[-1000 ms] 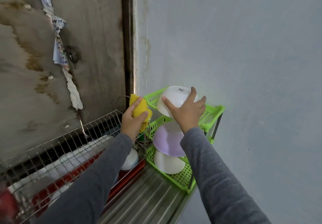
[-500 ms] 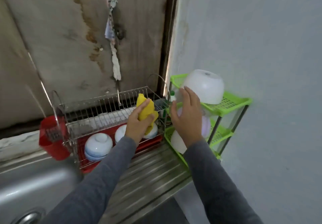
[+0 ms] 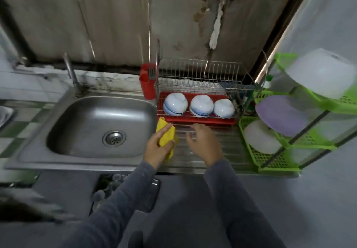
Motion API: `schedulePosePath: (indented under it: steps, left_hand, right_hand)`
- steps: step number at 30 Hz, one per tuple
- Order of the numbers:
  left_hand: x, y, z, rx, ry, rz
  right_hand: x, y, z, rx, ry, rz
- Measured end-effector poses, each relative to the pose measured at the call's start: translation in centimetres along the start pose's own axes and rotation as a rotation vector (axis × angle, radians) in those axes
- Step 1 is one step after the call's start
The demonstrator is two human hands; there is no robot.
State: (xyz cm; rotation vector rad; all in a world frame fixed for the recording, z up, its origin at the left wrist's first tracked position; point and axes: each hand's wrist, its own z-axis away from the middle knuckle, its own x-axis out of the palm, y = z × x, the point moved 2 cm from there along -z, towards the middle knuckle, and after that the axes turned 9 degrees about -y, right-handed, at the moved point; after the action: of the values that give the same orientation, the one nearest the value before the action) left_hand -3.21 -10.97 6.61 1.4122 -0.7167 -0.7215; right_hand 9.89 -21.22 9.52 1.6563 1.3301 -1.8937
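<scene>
My left hand [image 3: 157, 148] grips a crumpled yellow cloth [image 3: 165, 133] over the steel draining board [image 3: 228, 151], just right of the sink basin [image 3: 96, 124]. My right hand [image 3: 204, 143] hovers beside it over the draining board, fingers loosely curled and holding nothing. A white bowl [image 3: 320, 74] lies upside down on the top shelf of the green plastic rack [image 3: 270, 161] at the right. A purple bowl [image 3: 280, 114] and another white bowl [image 3: 260, 137] lean on the lower shelves.
A wire dish rack [image 3: 199, 74] on a red tray [image 3: 193, 119] holds three upturned blue-and-white bowls [image 3: 201, 105]. A red cutlery holder [image 3: 147, 81] hangs on its left end. The tap [image 3: 70, 70] stands behind the sink. A pale wall closes the right side.
My right hand has let go of the white bowl on the top shelf and dropped to the draining board. My left hand came down with the cloth. The view has swung down and left.
</scene>
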Motion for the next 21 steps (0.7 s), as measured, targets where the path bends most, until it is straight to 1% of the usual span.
schedulePosePath:
  steps: [2, 6, 10, 13, 16, 21]
  left_hand:
    - [-2.3, -0.9, 1.8, -0.031, 0.054, 0.016]
    - [-7.5, -2.0, 5.2, -0.059, 0.228, 0.026]
    - [-13.4, -2.8, 8.5, -0.079, 0.389, 0.035]
    - [-18.6, -3.4, 11.3, -0.106, 0.51, 0.028]
    - [-24.4, -4.0, 14.4, -0.131, 0.609, 0.034]
    - [-34.8, -4.4, 19.0, -0.171, 0.696, 0.01]
  right_hand:
    - [1.8, -1.9, -0.3, -0.039, -0.119, 0.054]
    - [6.0, -6.4, -0.9, -0.094, -0.358, 0.093]
    - [10.4, -12.3, -1.1, -0.148, -0.53, 0.14]
    - [14.1, -17.5, -1.1, -0.221, -0.609, 0.139]
    - [17.9, -23.4, -0.7, -0.288, -0.649, 0.105]
    - [23.7, -33.7, 0.5, -0.379, -0.691, 0.077]
